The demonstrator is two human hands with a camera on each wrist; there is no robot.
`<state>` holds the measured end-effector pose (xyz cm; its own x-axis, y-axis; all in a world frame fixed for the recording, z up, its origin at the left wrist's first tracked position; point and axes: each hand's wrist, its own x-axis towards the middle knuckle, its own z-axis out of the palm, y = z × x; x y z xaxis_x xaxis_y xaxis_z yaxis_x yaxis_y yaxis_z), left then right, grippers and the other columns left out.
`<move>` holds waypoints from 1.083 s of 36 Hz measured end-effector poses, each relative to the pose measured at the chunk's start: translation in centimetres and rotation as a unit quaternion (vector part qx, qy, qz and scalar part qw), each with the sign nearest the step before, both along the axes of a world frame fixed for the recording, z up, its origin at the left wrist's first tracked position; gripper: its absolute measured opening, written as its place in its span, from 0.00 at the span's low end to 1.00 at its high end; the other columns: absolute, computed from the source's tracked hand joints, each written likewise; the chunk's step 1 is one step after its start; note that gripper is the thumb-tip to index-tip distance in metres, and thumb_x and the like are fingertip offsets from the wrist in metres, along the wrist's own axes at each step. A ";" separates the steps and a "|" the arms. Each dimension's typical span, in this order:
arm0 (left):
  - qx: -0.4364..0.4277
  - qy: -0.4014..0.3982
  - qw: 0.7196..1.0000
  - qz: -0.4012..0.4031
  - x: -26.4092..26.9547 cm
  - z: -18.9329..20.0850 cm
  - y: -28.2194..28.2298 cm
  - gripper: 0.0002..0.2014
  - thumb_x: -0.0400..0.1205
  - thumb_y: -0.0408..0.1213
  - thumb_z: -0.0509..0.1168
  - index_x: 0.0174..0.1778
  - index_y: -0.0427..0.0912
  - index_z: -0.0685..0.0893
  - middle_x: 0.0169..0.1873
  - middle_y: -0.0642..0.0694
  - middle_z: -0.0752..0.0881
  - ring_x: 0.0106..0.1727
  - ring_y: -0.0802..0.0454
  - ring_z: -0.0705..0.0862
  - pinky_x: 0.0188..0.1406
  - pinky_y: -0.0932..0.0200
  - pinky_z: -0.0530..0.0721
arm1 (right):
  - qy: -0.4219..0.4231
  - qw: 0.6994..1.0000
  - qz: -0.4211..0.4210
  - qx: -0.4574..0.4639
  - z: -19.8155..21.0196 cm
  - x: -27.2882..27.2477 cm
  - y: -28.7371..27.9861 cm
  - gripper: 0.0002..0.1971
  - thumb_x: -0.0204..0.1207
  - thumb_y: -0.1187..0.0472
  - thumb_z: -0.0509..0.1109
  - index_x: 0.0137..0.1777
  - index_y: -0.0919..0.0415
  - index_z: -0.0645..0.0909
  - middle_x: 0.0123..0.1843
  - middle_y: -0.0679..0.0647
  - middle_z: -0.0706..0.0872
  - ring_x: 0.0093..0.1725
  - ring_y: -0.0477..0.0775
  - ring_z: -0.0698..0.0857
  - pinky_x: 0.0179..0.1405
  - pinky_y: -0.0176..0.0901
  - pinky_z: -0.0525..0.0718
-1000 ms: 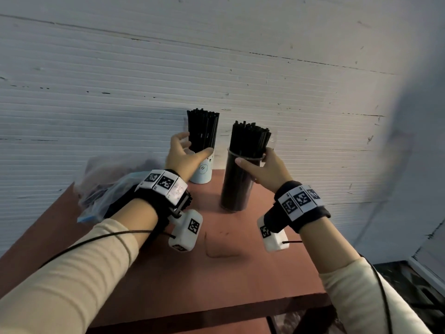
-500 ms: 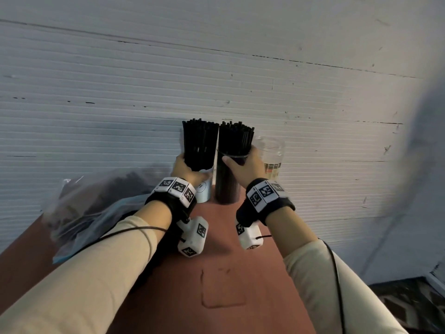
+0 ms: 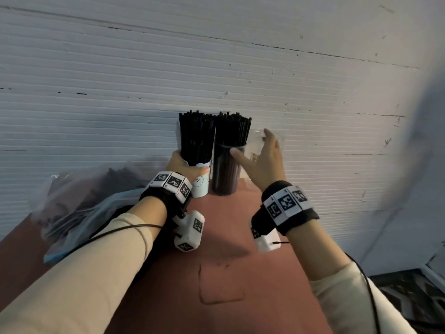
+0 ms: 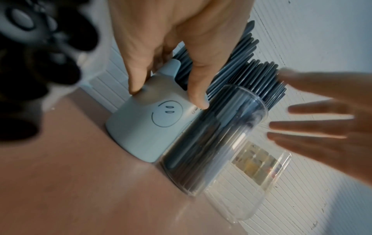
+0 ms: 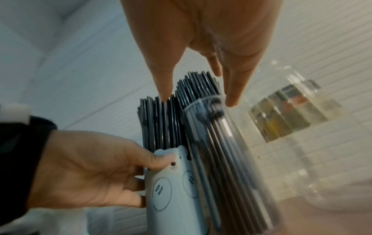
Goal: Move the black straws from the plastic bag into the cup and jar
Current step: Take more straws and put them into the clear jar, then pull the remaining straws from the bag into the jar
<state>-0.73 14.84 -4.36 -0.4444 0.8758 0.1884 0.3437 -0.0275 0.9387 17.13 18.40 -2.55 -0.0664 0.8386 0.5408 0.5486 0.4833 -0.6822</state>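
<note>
Black straws (image 3: 196,138) fill the cup (image 3: 201,182), left hand (image 3: 179,162) fingers wrapped on it; right hand (image 3: 266,162) fingers spread apart, touching nothing. I'd let go gently.

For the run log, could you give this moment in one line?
left hand grips cup | right hand open beside jar | straws in both

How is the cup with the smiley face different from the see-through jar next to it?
The cup is pale blue and solid, hiding its straws' lower ends; the jar is clear, showing its straws all the way down. The cup is shorter than the jar. The left hand grips the cup; the right hand is open beside the jar. Both hold black straws.
</note>
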 end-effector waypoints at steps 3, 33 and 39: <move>-0.019 -0.011 1.000 0.017 -0.6 -0.6 0.9 0.15 0.74 0.32 0.76 0.46 0.49 0.77 0.38 0.55 0.79 0.39 0.60 0.81 0.36 0.73 0.75 | -0.012 0.999 -0.049 -0.011 0.7 1.7 1.7 0.54 0.70 0.39 0.75 0.83 0.66 0.49 0.83 0.62 0.58 0.82 0.60 0.58 0.82 0.55 0.61; -0.063 0.018 0.996 0.055 -1.7 3.6 -4.7 0.38 0.74 0.37 0.77 0.79 0.36 0.69 0.71 0.39 0.78 0.69 0.44 0.80 0.55 0.62 0.75 | 0.002 0.993 0.048 -0.104 1.2 3.1 -7.8 0.41 0.64 0.40 0.80 0.71 0.58 0.68 0.58 0.47 0.78 0.57 0.48 0.80 0.55 0.43 0.81; -0.056 0.139 0.989 -0.006 -4.7 5.2 -12.0 0.12 0.75 0.33 0.75 0.53 0.44 0.86 0.47 0.43 0.87 0.48 0.46 0.86 0.51 0.58 0.81 | -0.001 0.990 0.073 -0.118 1.3 1.5 -10.5 0.38 0.65 0.42 0.80 0.69 0.59 0.68 0.56 0.47 0.80 0.56 0.50 0.81 0.56 0.46 0.83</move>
<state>-5.42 2.81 0.80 -0.3788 0.9031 0.2022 0.5886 0.0665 0.8057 18.61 7.85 -1.25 -0.1975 0.9228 0.3308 0.4857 0.3852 -0.7846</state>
